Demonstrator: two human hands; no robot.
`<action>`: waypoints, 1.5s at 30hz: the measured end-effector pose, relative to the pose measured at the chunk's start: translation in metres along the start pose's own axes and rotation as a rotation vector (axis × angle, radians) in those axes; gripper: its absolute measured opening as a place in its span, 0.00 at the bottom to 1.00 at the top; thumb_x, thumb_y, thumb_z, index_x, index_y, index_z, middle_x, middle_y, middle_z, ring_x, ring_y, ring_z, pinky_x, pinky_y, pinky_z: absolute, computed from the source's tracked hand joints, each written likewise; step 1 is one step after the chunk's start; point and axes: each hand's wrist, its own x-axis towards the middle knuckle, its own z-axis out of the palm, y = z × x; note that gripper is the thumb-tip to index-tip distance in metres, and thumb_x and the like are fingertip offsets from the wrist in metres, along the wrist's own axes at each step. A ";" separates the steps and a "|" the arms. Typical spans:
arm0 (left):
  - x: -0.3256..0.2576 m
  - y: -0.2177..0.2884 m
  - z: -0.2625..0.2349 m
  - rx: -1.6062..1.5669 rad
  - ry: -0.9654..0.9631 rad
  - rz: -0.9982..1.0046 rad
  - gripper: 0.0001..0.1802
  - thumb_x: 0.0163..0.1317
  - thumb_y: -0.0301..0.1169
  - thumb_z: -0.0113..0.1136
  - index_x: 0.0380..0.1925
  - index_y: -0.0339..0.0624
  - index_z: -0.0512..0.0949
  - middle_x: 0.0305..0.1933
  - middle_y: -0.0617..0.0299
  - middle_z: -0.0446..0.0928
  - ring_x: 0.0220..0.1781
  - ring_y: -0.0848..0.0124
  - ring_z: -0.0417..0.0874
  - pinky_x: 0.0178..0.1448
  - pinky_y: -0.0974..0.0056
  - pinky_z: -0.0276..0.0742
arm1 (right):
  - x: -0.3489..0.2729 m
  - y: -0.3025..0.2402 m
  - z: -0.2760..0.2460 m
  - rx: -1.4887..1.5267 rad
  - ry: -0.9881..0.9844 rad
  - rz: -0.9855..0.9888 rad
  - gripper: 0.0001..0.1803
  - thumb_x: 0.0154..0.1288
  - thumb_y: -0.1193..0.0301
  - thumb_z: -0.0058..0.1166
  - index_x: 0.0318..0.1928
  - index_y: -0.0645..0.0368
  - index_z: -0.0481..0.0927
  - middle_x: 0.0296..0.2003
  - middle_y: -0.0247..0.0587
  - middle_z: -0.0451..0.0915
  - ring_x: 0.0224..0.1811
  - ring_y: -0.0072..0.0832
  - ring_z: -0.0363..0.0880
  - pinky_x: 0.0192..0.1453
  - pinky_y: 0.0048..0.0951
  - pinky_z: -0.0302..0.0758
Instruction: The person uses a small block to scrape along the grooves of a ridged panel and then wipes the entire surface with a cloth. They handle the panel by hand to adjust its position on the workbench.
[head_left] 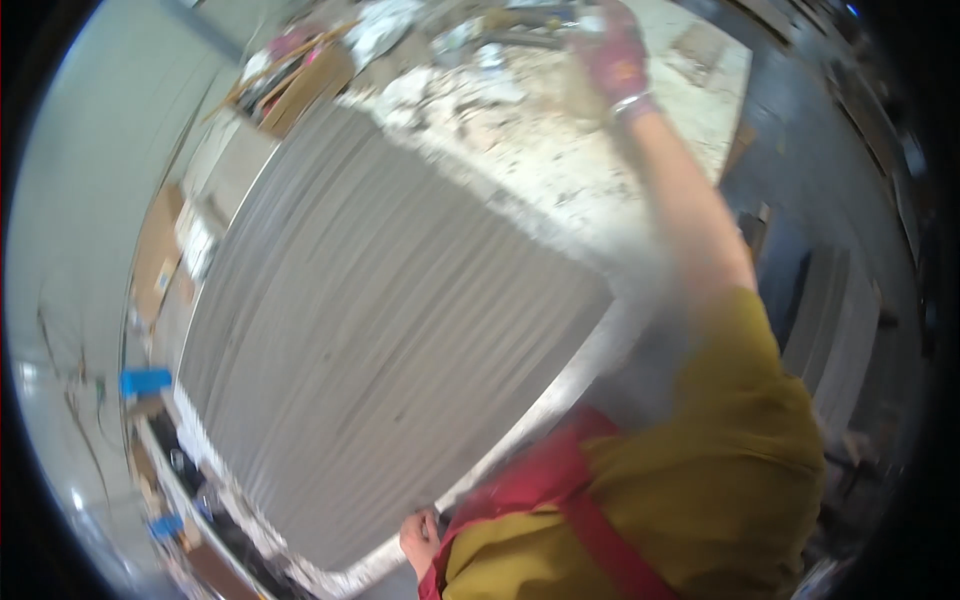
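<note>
A large grey panel (400, 310) with streaked, wood-like grain lies in front of me, its rim pale and rough. My left hand (420, 540) is at the panel's near edge, by the red apron (525, 465). Its fingers are curled, and a small dark bit shows beside them, too unclear to name. Far off, my right arm stretches over the pale, debris-strewn worktop (690, 120). My right hand (612, 60), reddish with a light band at the wrist, is smeared by motion. Close to it lie dark, bar-like tools (525, 30); whether it touches them cannot be told.
Crumpled white scraps and crumbs (450, 100) cover the worktop beyond the panel. A cardboard box (310, 88) with mixed bits stands at the far left. A blue container (146, 381) sits left of the panel. Long grey boards (825, 310) lie at the right.
</note>
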 end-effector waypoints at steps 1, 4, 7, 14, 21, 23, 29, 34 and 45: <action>-0.002 -0.003 0.004 -0.007 0.044 -0.016 0.05 0.57 0.28 0.60 0.30 0.39 0.80 0.31 0.52 0.80 0.34 0.52 0.80 0.40 0.55 0.75 | 0.017 -0.048 -0.010 -0.005 0.014 -0.110 0.35 0.53 0.56 0.67 0.57 0.61 0.71 0.51 0.49 0.74 0.56 0.35 0.73 0.61 0.37 0.69; -0.013 0.040 -0.003 -0.213 0.182 -0.052 0.06 0.55 0.31 0.63 0.27 0.40 0.79 0.26 0.51 0.78 0.31 0.51 0.79 0.38 0.54 0.76 | 0.000 -0.120 0.035 -0.162 -0.338 -0.192 0.26 0.61 0.66 0.53 0.61 0.52 0.70 0.58 0.45 0.70 0.64 0.42 0.64 0.68 0.43 0.59; -0.007 0.088 -0.033 -0.169 0.056 -0.073 0.10 0.58 0.36 0.59 0.30 0.40 0.79 0.30 0.50 0.78 0.34 0.51 0.78 0.42 0.54 0.74 | -0.017 -0.158 0.059 -0.469 -0.714 -0.762 0.28 0.64 0.70 0.51 0.66 0.50 0.65 0.69 0.42 0.60 0.74 0.40 0.52 0.77 0.41 0.51; 0.008 0.099 -0.031 -0.113 0.097 -0.028 0.09 0.56 0.34 0.60 0.29 0.40 0.79 0.29 0.50 0.78 0.33 0.51 0.79 0.41 0.54 0.74 | -0.030 -0.169 0.155 -0.883 -1.034 -0.882 0.24 0.66 0.60 0.48 0.61 0.52 0.76 0.63 0.42 0.71 0.70 0.43 0.62 0.67 0.57 0.58; 0.016 0.107 -0.028 -0.097 0.093 -0.058 0.07 0.55 0.32 0.61 0.28 0.40 0.79 0.28 0.50 0.78 0.32 0.51 0.79 0.40 0.54 0.75 | -0.046 -0.154 0.184 -0.674 -1.070 -0.476 0.24 0.66 0.65 0.48 0.62 0.54 0.73 0.63 0.42 0.71 0.70 0.43 0.61 0.67 0.64 0.56; 0.017 0.109 -0.029 -0.088 0.098 -0.056 0.07 0.55 0.32 0.61 0.27 0.40 0.79 0.28 0.50 0.78 0.32 0.51 0.79 0.39 0.54 0.75 | -0.047 -0.141 0.184 -0.539 -0.952 -0.648 0.22 0.69 0.66 0.46 0.63 0.51 0.73 0.61 0.38 0.75 0.60 0.44 0.73 0.61 0.70 0.58; 0.006 0.109 -0.030 -0.060 0.120 -0.059 0.06 0.53 0.30 0.62 0.26 0.40 0.79 0.27 0.50 0.78 0.31 0.51 0.79 0.38 0.54 0.75 | -0.033 -0.166 0.181 -0.464 -1.055 -0.463 0.20 0.67 0.67 0.45 0.52 0.67 0.79 0.48 0.52 0.81 0.53 0.45 0.79 0.60 0.52 0.67; 0.001 0.125 -0.043 0.010 0.191 0.072 0.05 0.52 0.29 0.63 0.25 0.40 0.79 0.26 0.51 0.78 0.30 0.50 0.79 0.38 0.54 0.75 | 0.028 -0.181 0.109 -0.208 -0.947 -0.238 0.17 0.57 0.71 0.46 0.45 0.50 0.84 0.38 0.47 0.83 0.46 0.42 0.81 0.53 0.41 0.74; -0.006 0.107 -0.033 -0.003 0.206 0.042 0.03 0.56 0.26 0.60 0.30 0.38 0.78 0.30 0.50 0.78 0.34 0.50 0.78 0.39 0.53 0.74 | -0.147 -0.416 -0.064 0.746 -1.009 -0.929 0.28 0.54 0.53 0.56 0.53 0.54 0.76 0.60 0.45 0.70 0.64 0.42 0.66 0.64 0.49 0.63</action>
